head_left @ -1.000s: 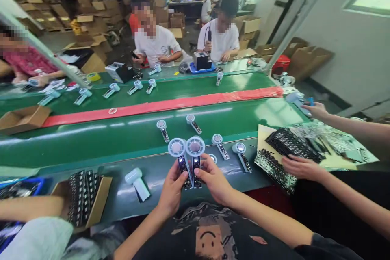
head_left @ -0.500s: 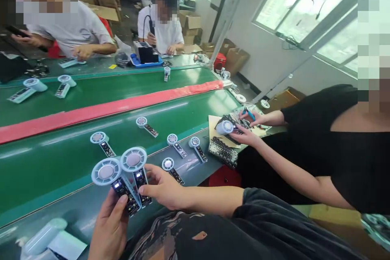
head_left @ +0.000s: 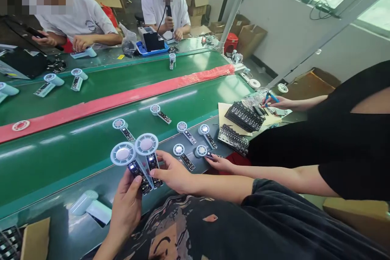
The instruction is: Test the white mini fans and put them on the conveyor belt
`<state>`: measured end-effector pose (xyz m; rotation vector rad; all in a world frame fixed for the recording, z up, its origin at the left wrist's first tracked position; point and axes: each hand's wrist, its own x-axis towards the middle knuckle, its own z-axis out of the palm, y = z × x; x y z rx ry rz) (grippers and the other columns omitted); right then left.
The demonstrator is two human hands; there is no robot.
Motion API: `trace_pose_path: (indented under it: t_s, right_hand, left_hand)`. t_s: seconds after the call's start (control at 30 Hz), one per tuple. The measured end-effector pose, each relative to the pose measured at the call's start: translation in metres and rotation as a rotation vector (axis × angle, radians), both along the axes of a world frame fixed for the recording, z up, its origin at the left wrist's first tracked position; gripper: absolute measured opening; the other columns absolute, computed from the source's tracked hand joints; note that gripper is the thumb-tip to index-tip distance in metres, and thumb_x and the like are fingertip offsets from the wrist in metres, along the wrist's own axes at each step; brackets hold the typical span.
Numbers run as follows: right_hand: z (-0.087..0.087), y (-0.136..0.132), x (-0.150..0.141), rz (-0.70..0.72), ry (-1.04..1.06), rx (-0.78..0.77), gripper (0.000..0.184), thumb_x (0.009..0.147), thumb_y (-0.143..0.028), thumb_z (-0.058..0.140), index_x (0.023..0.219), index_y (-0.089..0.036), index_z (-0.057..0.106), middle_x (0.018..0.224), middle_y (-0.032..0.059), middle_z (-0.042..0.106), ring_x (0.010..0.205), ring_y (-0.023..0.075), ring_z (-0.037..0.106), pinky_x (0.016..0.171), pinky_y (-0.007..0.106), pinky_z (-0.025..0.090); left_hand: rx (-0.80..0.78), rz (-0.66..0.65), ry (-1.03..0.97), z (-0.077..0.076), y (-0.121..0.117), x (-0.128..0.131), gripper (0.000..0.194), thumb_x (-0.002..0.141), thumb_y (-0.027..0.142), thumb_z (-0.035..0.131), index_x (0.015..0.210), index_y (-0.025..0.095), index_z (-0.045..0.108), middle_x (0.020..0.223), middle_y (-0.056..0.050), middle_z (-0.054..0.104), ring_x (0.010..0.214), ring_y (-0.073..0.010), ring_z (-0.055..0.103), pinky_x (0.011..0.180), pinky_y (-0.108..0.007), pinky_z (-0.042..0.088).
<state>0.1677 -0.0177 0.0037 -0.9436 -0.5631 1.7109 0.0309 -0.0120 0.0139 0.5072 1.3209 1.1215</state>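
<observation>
My left hand (head_left: 126,201) is closed around the handle of a pale blue handheld fan (head_left: 123,153), its thumb on the bare black circuit board. A second handheld fan (head_left: 146,144) is gripped by my right hand (head_left: 175,174), thumb over its board. Both fans are held upright side by side, round grilles up and handles touching near the bottom. A small white light glows on each board. Just beyond my right hand, a fan (head_left: 183,157) with its board exposed lies on the grey bench (head_left: 88,183). Nearer my left hand lies another pale blue fan (head_left: 91,207), face down.
A co-worker's hand (head_left: 217,163) at my right touches a fan (head_left: 201,151); their other hand holds blue pliers (head_left: 271,98). Stacked circuit boards (head_left: 245,117) lie beside it. Several fans rest on the green belt (head_left: 91,146), which a red strip (head_left: 152,89) divides. Two people work opposite.
My view has shifted, so the bench sits further right and up. The co-worker's hand has brought a fan down onto the bench near mine. My hands still hold both fans together.
</observation>
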Motion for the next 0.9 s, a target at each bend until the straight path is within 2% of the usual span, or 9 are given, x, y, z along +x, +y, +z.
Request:
trace_pose_path:
  t_s: [0.13,0.3,0.4,0.53,0.67,0.83,0.9]
  right_hand:
    - [-0.002,0.000,-0.001,0.003,-0.025,0.010,0.064,0.061,-0.034,0.089,0.119,-0.026,0.063,0.114,0.0012,0.064,0.079,0.0113,0.060,0.069,0.024,0.050]
    - [0.002,-0.001,0.001,-0.018,-0.060,0.035,0.056,0.063,-0.035,0.086,0.114,-0.024,0.065,0.104,0.0006,0.065,0.080,0.0127,0.059,0.073,0.026,0.049]
    - [0.004,-0.005,0.002,-0.041,-0.079,0.048,0.053,0.064,-0.038,0.087,0.110,-0.024,0.065,0.103,0.0003,0.064,0.084,0.0145,0.060,0.080,0.029,0.050]
    - [0.007,-0.013,0.004,-0.044,-0.082,0.083,0.054,0.068,-0.039,0.086,0.115,-0.026,0.064,0.108,0.0019,0.066,0.094,0.0188,0.064,0.089,0.035,0.052]
    - [0.008,-0.018,0.006,-0.072,-0.081,0.098,0.056,0.070,-0.038,0.086,0.120,-0.028,0.063,0.117,0.0038,0.068,0.106,0.0218,0.064,0.095,0.038,0.052]
    - [0.007,-0.022,0.007,-0.058,-0.066,0.044,0.059,0.069,-0.034,0.085,0.124,-0.029,0.065,0.125,0.0039,0.068,0.108,0.0225,0.065,0.103,0.042,0.049]
    - [0.009,-0.023,0.008,-0.048,-0.069,0.015,0.059,0.071,-0.034,0.082,0.127,-0.028,0.065,0.125,0.0038,0.069,0.109,0.0230,0.065,0.105,0.043,0.048]
  left_hand:
    - [0.014,-0.022,-0.007,-0.005,0.001,-0.002,0.055,0.047,0.043,0.095,0.095,0.025,0.075,0.101,0.000,0.076,0.093,-0.0184,0.065,0.081,-0.025,0.053]
    - [0.043,-0.086,-0.022,-0.003,0.000,-0.001,0.060,0.050,0.044,0.095,0.103,0.023,0.076,0.104,-0.004,0.077,0.092,-0.0219,0.068,0.085,-0.032,0.056]
    - [0.069,-0.131,-0.026,-0.002,-0.003,-0.002,0.062,0.052,0.046,0.094,0.106,0.022,0.076,0.109,-0.008,0.077,0.101,-0.0268,0.069,0.092,-0.038,0.056]
    - [0.109,-0.160,-0.032,0.000,-0.006,-0.004,0.063,0.056,0.044,0.093,0.111,0.021,0.075,0.117,-0.011,0.075,0.117,-0.0309,0.066,0.105,-0.042,0.050]
    - [0.154,-0.173,-0.083,0.001,-0.007,-0.005,0.061,0.059,0.043,0.093,0.112,0.021,0.075,0.123,-0.012,0.074,0.120,-0.0313,0.065,0.108,-0.044,0.047]
    - [0.175,-0.207,-0.136,-0.003,-0.010,-0.006,0.060,0.062,0.040,0.092,0.116,0.022,0.074,0.123,-0.011,0.073,0.108,-0.0278,0.070,0.101,-0.043,0.052]
    - [0.181,-0.197,-0.143,-0.005,-0.012,-0.007,0.062,0.063,0.039,0.092,0.119,0.022,0.073,0.123,-0.011,0.074,0.109,-0.0270,0.069,0.102,-0.042,0.052]
